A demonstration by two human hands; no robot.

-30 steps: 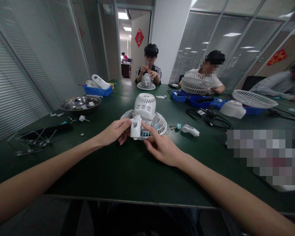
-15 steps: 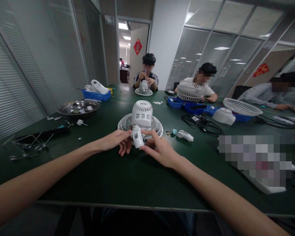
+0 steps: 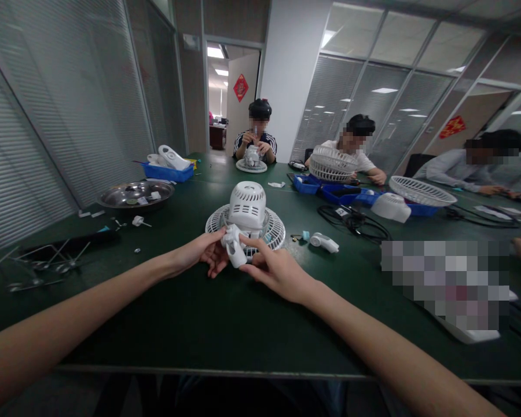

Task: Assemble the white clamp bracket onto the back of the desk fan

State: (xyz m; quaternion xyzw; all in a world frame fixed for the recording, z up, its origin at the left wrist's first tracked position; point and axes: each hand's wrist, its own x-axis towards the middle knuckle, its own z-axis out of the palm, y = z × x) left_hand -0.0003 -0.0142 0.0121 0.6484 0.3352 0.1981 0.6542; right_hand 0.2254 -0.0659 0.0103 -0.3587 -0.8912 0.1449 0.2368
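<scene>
A white fan head lies grille down before me, its vented motor housing (image 3: 247, 204) upright on the round grille (image 3: 279, 225). At its near side is a white plastic neck piece (image 3: 236, 252); whether it is joined to the housing, I cannot tell. My left hand (image 3: 212, 253) grips the neck piece from the left, thumb near its top and the other fingers curled beneath. From the right, my right hand (image 3: 274, 267) holds it between index finger and thumb. The remaining right fingers are partly hidden behind it.
Right of the fan lie a white handle-shaped part (image 3: 325, 242) and small screws. Black cables (image 3: 351, 220) and blue trays (image 3: 306, 184) stand farther right. A steel bowl (image 3: 113, 198) and wire frame (image 3: 43, 263) are at left. Several people sit around the green table (image 3: 191, 324).
The neck piece and both hands have shifted slightly left relative to the housing, and the neck piece has turned a little. The whole view has also moved slightly.
</scene>
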